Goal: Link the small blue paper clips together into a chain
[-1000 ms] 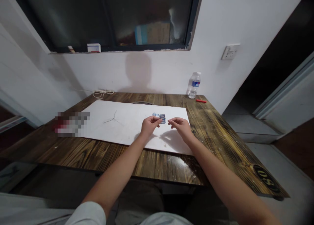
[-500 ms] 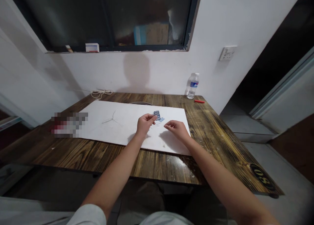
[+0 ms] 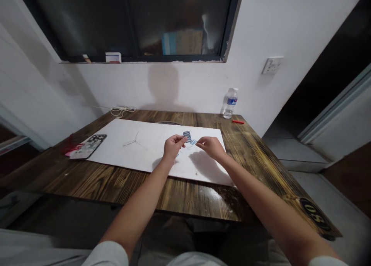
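Observation:
Small blue-and-white striped pieces (image 3: pixel 188 136) are lifted a little above a white sheet of paper (image 3: pixel 150 146) on the wooden table (image 3: pixel 116 181). My left hand (image 3: pixel 173 147) pinches one of them from the left. My right hand (image 3: pixel 211 147) has its fingers closed beside a second small blue piece (image 3: pixel 193 142); whether it grips that piece I cannot tell. The two hands are close together over the right half of the sheet.
A phone (image 3: pixel 88 145) lies on red items at the sheet's left edge. A water bottle (image 3: pixel 230 103) and a red marker (image 3: pixel 238 121) stand at the back right. A white cord (image 3: pixel 121 110) lies by the wall. A pencil-drawn mark (image 3: pixel 134 140) is on the sheet.
My right hand has come up from the sheet toward the left hand and the blue pieces. The left hand stays pinched on its piece, raised slightly.

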Available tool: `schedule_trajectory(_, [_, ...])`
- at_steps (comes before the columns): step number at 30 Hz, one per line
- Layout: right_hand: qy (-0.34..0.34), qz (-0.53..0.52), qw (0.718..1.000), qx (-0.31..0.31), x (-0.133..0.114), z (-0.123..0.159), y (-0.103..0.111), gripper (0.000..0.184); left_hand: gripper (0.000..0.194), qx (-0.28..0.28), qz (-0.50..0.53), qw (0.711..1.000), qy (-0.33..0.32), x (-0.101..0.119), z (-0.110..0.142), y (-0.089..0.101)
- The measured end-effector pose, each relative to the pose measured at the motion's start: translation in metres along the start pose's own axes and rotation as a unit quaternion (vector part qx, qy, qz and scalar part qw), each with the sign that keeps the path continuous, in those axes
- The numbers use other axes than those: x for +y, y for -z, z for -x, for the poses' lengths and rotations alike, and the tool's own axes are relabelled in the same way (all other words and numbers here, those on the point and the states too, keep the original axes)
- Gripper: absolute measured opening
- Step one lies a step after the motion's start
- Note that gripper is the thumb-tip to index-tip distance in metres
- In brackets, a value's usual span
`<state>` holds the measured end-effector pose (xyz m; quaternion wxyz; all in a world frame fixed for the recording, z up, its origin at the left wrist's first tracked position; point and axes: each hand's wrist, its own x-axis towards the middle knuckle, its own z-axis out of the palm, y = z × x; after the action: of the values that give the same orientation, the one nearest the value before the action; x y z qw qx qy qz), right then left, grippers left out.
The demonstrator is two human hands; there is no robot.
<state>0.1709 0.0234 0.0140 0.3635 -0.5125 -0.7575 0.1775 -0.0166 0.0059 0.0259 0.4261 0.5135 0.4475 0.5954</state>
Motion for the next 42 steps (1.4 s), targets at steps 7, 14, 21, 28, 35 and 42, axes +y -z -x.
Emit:
schedule_trajectory(7, [-0.002, 0.056, 0.998, 0.014, -0.001, -0.024, -0.006, 0.013, 0.028, 0.006, -0.003, 1.000, 0.002, 0.000, 0.000, 0.000])
schedule_trajectory(14, [0.001, 0.123, 0.992, 0.002, 0.010, -0.028, -0.026, 0.014, 0.030, 0.012, -0.005, 1.000, 0.003, -0.002, -0.001, 0.001])
schedule_trajectory(21, [0.103, 0.203, 0.973, -0.031, 0.024, -0.018, -0.034, 0.028, 0.031, 0.005, -0.014, 1.000, -0.003, -0.004, -0.002, 0.001])
schedule_trajectory(28, [0.144, 0.222, 0.960, -0.086, 0.030, -0.016, -0.036, 0.030, 0.031, 0.006, -0.017, 1.000, 0.001, -0.003, -0.003, 0.001])
schedule_trajectory(35, [0.127, 0.251, 0.955, -0.091, 0.019, -0.012, -0.030, 0.027, 0.031, 0.006, -0.018, 1.000, -0.002, -0.004, -0.003, 0.001])
schedule_trajectory(42, [0.138, 0.285, 0.944, -0.098, 0.016, -0.012, -0.030, 0.024, 0.028, 0.005, -0.018, 1.000, -0.001, -0.004, -0.003, 0.001])
